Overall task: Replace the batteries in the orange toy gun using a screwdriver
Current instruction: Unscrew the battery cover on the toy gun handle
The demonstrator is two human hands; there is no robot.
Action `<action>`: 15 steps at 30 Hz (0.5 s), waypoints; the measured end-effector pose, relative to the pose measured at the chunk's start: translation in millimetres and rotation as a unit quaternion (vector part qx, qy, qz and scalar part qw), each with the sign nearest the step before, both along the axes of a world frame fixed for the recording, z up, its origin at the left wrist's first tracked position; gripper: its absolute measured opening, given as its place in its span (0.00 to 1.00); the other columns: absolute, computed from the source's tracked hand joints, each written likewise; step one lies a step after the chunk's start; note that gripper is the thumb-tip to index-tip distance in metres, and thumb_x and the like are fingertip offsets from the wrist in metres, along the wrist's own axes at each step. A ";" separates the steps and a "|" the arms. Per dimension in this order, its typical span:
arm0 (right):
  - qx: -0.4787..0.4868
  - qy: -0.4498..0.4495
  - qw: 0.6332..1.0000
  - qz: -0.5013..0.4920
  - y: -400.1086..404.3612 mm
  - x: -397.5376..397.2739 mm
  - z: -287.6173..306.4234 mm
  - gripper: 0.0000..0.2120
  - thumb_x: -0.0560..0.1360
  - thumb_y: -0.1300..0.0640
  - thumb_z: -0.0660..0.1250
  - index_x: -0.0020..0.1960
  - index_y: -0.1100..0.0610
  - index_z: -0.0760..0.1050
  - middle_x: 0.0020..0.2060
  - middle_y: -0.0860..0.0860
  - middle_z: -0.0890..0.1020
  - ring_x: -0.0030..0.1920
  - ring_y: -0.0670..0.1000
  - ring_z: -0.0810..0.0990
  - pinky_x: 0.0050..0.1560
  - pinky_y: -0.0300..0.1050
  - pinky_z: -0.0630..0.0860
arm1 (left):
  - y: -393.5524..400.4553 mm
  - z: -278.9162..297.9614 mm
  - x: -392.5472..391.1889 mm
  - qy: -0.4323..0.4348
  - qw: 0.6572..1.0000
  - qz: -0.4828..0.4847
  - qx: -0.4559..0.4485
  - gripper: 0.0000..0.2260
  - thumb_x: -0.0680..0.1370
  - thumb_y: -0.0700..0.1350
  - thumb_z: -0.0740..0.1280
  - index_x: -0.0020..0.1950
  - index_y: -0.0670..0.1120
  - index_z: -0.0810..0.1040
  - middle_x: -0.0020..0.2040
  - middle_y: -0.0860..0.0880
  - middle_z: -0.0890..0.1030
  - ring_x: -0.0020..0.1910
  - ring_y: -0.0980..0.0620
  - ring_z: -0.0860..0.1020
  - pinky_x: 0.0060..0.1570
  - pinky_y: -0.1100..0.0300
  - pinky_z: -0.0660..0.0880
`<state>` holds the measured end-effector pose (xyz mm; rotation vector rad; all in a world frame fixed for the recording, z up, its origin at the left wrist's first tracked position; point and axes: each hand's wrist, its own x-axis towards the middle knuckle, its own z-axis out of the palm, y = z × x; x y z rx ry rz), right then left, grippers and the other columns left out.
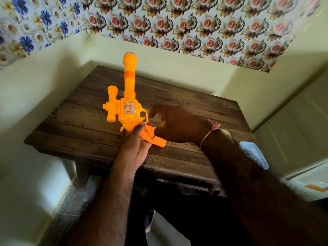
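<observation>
Your left hand [136, 148] grips the orange toy gun [126, 107] by the lower part of its handle, thumb pressed up against the body just below the trigger guard. The gun is held above the wooden desk [85, 132], its long barrel pointing away from you toward the wall and its scope sticking out on the left side. A worn sticker shows on the flat of its body.

Your right hand [179, 125] sits just beside the handle, palm down and fingers curled — something yellow [163, 123] peeks out from under it (too hidden to say what it is), and I cannot tell whether the hand actually holds it. A pink thread [210, 132] is tied round that wrist.

Past your right forearm, at the desk's right edge, lies a pale blue object [253, 153], blurred. Flower-patterned paper [195, 23] covers the wall above the desk.
</observation>
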<state>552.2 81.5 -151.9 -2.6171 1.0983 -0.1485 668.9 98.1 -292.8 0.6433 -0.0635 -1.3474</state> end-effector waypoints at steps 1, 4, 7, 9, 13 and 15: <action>-0.016 0.007 1.000 -0.005 0.0 0.5 -0.1 0.15 0.75 0.50 0.68 0.60 0.53 0.73 0.53 0.49 0.80 0.43 0.47 0.76 0.37 0.37 0.68 | -0.1 1.1 -0.1 0.004 1.000 0.001 0.002 0.23 0.77 0.37 0.67 0.71 0.45 0.70 0.64 0.40 0.79 0.63 0.40 0.77 0.57 0.34 0.74; -0.076 0.020 0.997 -0.015 -0.6 1.0 0.1 0.12 0.78 0.55 0.62 0.58 0.59 0.75 0.51 0.54 0.81 0.49 0.55 0.80 0.39 0.42 0.69 | 1.0 5.4 -1.3 0.005 1.000 0.005 0.017 0.18 0.79 0.37 0.65 0.68 0.46 0.72 0.57 0.45 0.81 0.54 0.45 0.80 0.51 0.38 0.75; -0.022 -0.024 0.999 -0.025 -0.3 -1.1 2.7 0.14 0.74 0.57 0.67 0.60 0.55 0.74 0.52 0.52 0.81 0.48 0.52 0.80 0.41 0.41 0.72 | 2.1 6.1 -1.5 -0.011 1.000 0.005 0.012 0.17 0.79 0.37 0.64 0.67 0.47 0.72 0.52 0.46 0.81 0.51 0.46 0.80 0.51 0.39 0.75; -0.015 -0.021 1.000 -0.007 -3.0 -2.6 2.9 0.16 0.72 0.59 0.70 0.59 0.53 0.75 0.52 0.48 0.78 0.48 0.48 0.76 0.40 0.37 0.69 | 1.5 4.3 -0.9 -0.017 1.000 -0.001 0.002 0.18 0.78 0.37 0.65 0.68 0.47 0.72 0.55 0.44 0.81 0.56 0.44 0.79 0.54 0.37 0.74; -0.037 -0.004 0.999 -0.022 -7.3 -2.1 -2.5 0.11 0.75 0.51 0.69 0.55 0.55 0.77 0.52 0.49 0.80 0.46 0.48 0.76 0.41 0.40 0.67 | 1.7 4.1 -0.8 -0.013 1.000 0.000 -0.008 0.13 0.78 0.37 0.64 0.61 0.48 0.75 0.49 0.46 0.84 0.52 0.44 0.81 0.48 0.38 0.77; -0.047 -0.014 0.998 -0.045 -6.8 -0.7 -4.0 0.10 0.77 0.51 0.64 0.51 0.57 0.77 0.48 0.52 0.81 0.46 0.52 0.79 0.39 0.43 0.71 | 2.8 6.0 -2.0 -0.018 1.000 0.000 -0.002 0.11 0.78 0.37 0.64 0.59 0.48 0.75 0.45 0.47 0.85 0.44 0.48 0.85 0.38 0.45 0.79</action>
